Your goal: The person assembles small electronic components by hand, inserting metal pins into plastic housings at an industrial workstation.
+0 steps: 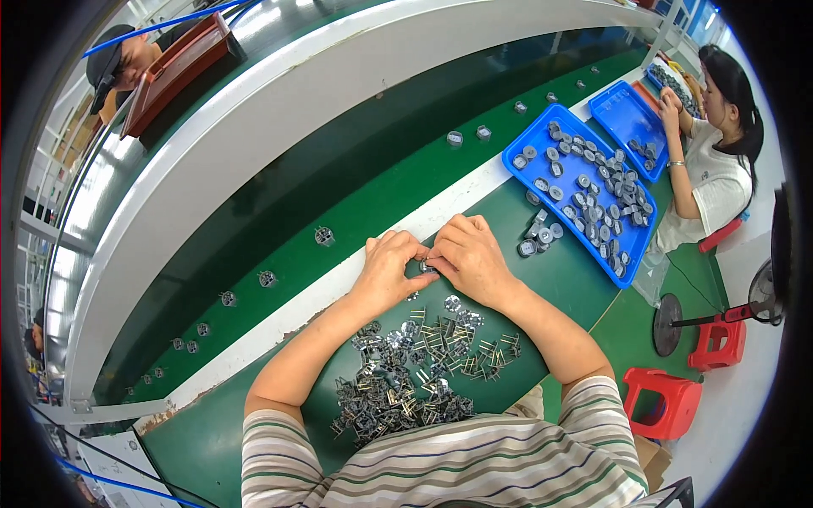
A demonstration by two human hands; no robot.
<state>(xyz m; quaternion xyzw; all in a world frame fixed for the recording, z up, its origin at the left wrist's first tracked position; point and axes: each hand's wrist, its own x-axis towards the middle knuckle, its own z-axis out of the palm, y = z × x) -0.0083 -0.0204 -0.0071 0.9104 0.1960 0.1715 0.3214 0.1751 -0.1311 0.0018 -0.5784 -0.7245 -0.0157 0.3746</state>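
Fingertips of my left hand (391, 264) and my right hand (472, 261) meet on a small round grey part (426, 267), both hands closed around it. The fingers cover much of it, so its exact kind cannot be made out. Just below the hands, a shiny round disc (453, 303) lies on the green table. Between my forearms spreads a heap of small dark parts with metal prongs (385, 394), with looser pronged pieces (491, 360) at its right side. Several grey round capped parts (539, 235) stand beyond my right hand.
A blue tray (510, 161) of grey round parts sits to the right, beside a second blue tray (605, 103). Ahead, a green conveyor belt carries spaced parts (323, 235) behind a white ledge (292, 317). A co-worker (707, 178) sits at right, near red stools (669, 402).
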